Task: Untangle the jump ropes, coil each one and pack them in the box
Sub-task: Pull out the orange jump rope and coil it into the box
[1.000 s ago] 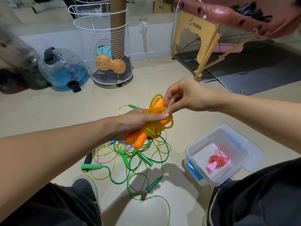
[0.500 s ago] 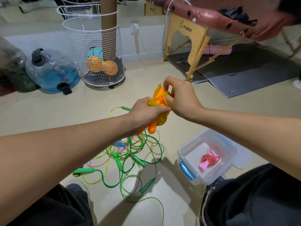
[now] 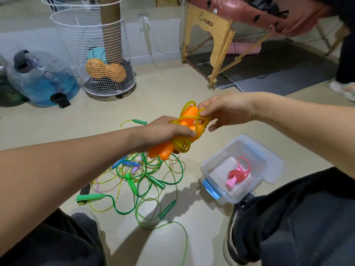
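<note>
While your left hand (image 3: 169, 129) grips the orange-handled rope (image 3: 189, 116), your right hand (image 3: 226, 110) pinches its yellow cord. Pink rope (image 3: 238, 174) lies coiled in the box (image 3: 267, 160).

The beige floor (image 3: 172, 83) bears tangled ropes (image 3: 142, 181); a clear box (image 3: 255, 150); a wire basket (image 3: 92, 54).

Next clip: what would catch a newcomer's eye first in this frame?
The orange-handled jump rope held up mid-frame stands out: the left hand grips its handles while the right hand pinches a yellow loop. Below it a tangle of green and yellow ropes sprawls on the floor. To the right, the clear box holds one coiled pink rope.
</note>
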